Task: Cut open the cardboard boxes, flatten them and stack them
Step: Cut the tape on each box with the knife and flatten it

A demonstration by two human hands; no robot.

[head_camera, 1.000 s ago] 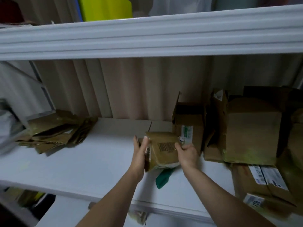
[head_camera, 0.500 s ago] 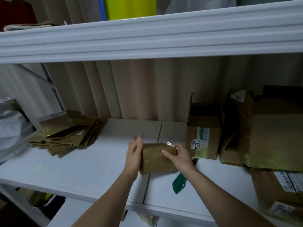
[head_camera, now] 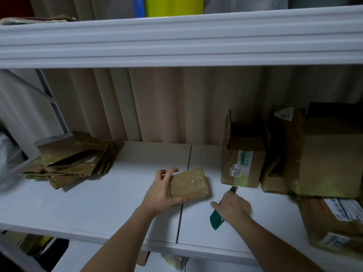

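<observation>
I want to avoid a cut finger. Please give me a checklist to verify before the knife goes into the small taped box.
1. Small taped box lies flat on the white shelf: ok.
2. Left hand steadies the box at its left end: ok.
3. Right hand has a firm grip on the green-handled cutter: not ok, it is only reaching and covering it.
4. Blade out: cannot tell, only a dark tip shows.
5. Left fingers out of the cutting line: cannot tell, the thumb lies along the box's near edge.
</observation>
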